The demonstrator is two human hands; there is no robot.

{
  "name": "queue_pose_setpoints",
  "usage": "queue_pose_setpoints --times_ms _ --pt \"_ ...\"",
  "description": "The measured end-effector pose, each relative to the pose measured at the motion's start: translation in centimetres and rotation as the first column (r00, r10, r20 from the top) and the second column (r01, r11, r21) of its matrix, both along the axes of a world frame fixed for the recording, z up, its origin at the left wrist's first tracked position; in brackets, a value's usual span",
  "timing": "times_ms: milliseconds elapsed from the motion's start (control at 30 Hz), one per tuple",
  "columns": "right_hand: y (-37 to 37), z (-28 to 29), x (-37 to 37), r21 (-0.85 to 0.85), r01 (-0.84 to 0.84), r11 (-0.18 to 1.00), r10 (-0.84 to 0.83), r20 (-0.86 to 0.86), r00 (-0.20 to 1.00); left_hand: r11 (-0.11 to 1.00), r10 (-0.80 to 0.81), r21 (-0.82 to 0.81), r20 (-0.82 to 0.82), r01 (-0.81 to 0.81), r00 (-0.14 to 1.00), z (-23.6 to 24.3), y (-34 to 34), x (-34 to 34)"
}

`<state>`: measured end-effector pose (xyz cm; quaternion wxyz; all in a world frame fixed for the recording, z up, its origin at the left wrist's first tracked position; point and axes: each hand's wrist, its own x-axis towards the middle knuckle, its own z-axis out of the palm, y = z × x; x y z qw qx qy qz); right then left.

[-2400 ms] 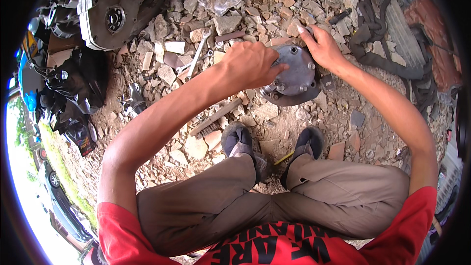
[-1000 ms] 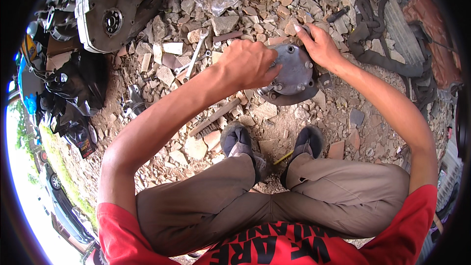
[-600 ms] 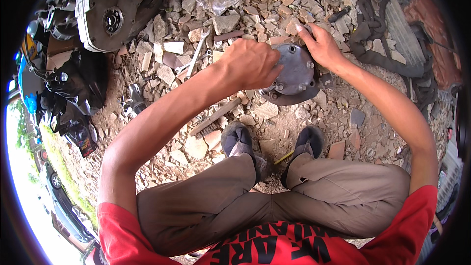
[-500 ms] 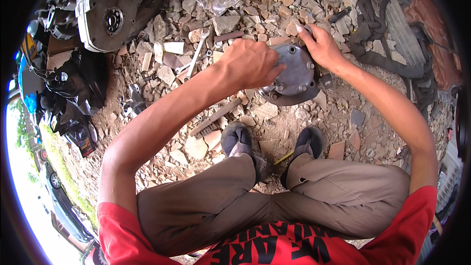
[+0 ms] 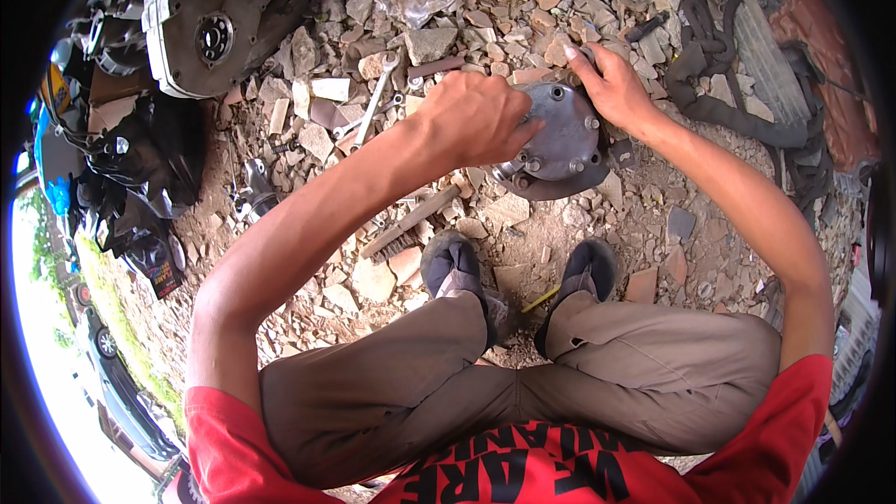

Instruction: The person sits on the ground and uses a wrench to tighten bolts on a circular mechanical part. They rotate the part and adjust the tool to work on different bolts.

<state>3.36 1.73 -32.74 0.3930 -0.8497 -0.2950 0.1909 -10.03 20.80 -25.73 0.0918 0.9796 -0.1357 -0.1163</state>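
Grey metal round cover (image 5: 558,138), bolts round rim, lies on rubble ground (image 5: 644,224) ahead of sandals (image 5: 453,266). Left hand (image 5: 476,117) clenched over cover's left edge; whether it grips anything, cannot tell. Right hand (image 5: 611,84) pressed on cover's far right rim, fingers spread. Spanner (image 5: 373,107) lies left of cover, near engine casing (image 5: 210,19).

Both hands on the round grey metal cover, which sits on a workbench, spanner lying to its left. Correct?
Not quite. The head view shows the round grey metal cover on rubble-strewn ground, not a workbench. The left hand and right hand are on it; the spanner lies left.
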Motion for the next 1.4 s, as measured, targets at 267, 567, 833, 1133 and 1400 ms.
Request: queue_pose_setpoints --times_ms 267,567,833,1133,1400 --pt "0.0 -0.2 0.0 0.003 0.005 1.000 -0.005 0.010 1.000 0.999 -0.020 -0.032 -0.060 0.018 0.998 0.2 0.4 0.1" --pt "-0.1 -0.2 0.1 -0.009 0.003 1.000 -0.003 0.007 1.000 0.999 -0.035 0.025 -0.085 0.038 0.996 -0.1 0.2 0.2" --pt "0.0 0.1 0.0 -0.007 -0.007 1.000 0.007 0.024 1.000 0.992 -0.126 0.026 0.345 0.125 0.930 -1.0 0.3 -0.5" --pt "0.0 -0.7 -0.1 0.083 0.004 0.997 -0.008 0.057 0.998 0.996 -0.085 0.004 0.207 0.086 0.975 0.2 -0.5 -0.3" --pt "-0.2 -0.3 0.0 0.019 0.011 1.000 -0.012 0.027 1.000 0.993 -0.076 0.087 -0.057 0.081 0.995 0.9 -0.5 0.6"
